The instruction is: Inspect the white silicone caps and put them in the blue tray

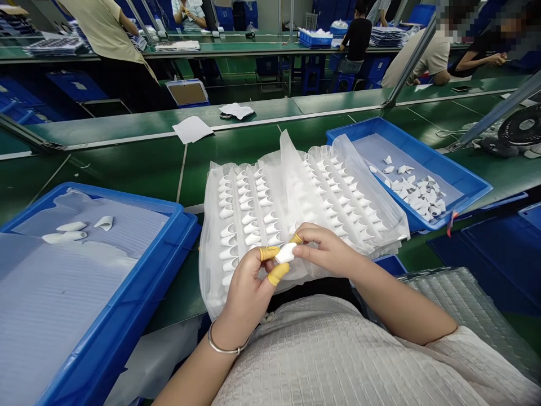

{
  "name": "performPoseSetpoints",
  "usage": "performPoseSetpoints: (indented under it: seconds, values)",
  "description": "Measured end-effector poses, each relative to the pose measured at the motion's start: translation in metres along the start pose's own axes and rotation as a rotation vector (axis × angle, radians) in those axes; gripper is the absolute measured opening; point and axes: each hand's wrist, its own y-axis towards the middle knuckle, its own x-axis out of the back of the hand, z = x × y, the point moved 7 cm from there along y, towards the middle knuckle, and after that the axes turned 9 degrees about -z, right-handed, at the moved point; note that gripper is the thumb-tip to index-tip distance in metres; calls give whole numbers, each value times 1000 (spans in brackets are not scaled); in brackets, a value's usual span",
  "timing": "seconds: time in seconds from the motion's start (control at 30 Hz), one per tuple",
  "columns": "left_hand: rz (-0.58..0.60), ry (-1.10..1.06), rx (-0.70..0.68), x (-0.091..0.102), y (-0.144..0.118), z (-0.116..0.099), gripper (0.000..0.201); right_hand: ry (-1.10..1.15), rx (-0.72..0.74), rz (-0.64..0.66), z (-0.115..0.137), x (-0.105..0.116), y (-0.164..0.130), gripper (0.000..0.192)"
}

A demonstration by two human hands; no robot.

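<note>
Between my two hands is a small white curved plastic piece (286,253), held just above the near edge of a tray. My left hand (250,282), with yellow finger cots on thumb and forefinger, pinches its left end. The fingertips of my right hand (323,248), one in a yellow cot, grip the other end. Beneath them lies a translucent packing tray (214,282) with rows of similar white pieces, covered in part by a thin white foam sheet (291,155) that stands up in the middle.
At left, a lined blue bin (177,217) holds a few white pieces (70,231). Another blue bin (473,183) at right contains many loose ones (418,194). Stacked clear trays (460,304) sit by my right elbow. A black fan (522,127) and several co-workers are beyond.
</note>
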Motion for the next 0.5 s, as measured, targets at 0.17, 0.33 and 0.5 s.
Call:
performPoseSetpoints:
  seconds: [0.17, 0.33, 0.5]
  values:
    - [6, -5, 27, -1, 0, 2, 18, 68, -41, 31, 3, -2, 2, 25]
    - [19, -22, 46, -2, -2, 4, 18, 128, -80, 30, 2, -3, 0, 23]
    - [56, -152, 121, -4, -4, 9, 18, 108, -54, 10, 3, -2, 0, 19]
